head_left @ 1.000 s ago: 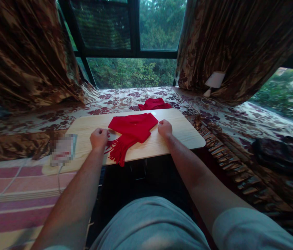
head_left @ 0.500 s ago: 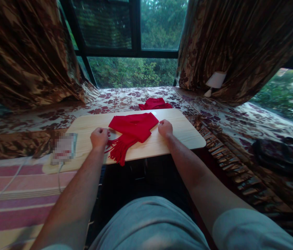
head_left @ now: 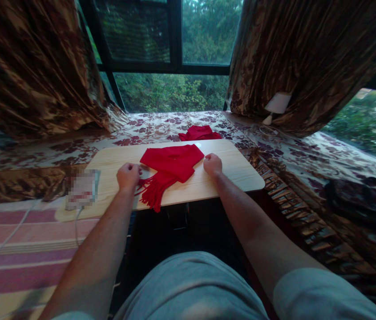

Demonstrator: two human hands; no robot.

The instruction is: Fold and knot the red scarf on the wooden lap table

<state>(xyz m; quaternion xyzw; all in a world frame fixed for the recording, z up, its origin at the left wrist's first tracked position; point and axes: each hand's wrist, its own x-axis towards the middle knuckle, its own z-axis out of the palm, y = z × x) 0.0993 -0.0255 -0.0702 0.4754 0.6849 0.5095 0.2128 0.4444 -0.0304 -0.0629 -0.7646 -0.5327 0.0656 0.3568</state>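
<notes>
A red fringed scarf (head_left: 174, 162) lies folded across itself on the pale wooden tabletop (head_left: 237, 173), its tassels hanging towards the near edge. To its left, my left hand (head_left: 128, 176) rests on the board as a loose fist, close to the tassels. My right hand (head_left: 212, 164) is also curled into a fist, just off the scarf's right corner. I see no cloth inside either hand, though the undersides of the fingers are hidden.
Another red cloth (head_left: 199, 132) lies beyond the board on the floral cover. A blurred-out flat object (head_left: 82, 190) with a cable sits at the board's left end. A small white lamp (head_left: 277, 104) stands back right, and a dark bag (head_left: 363, 200) lies at the right.
</notes>
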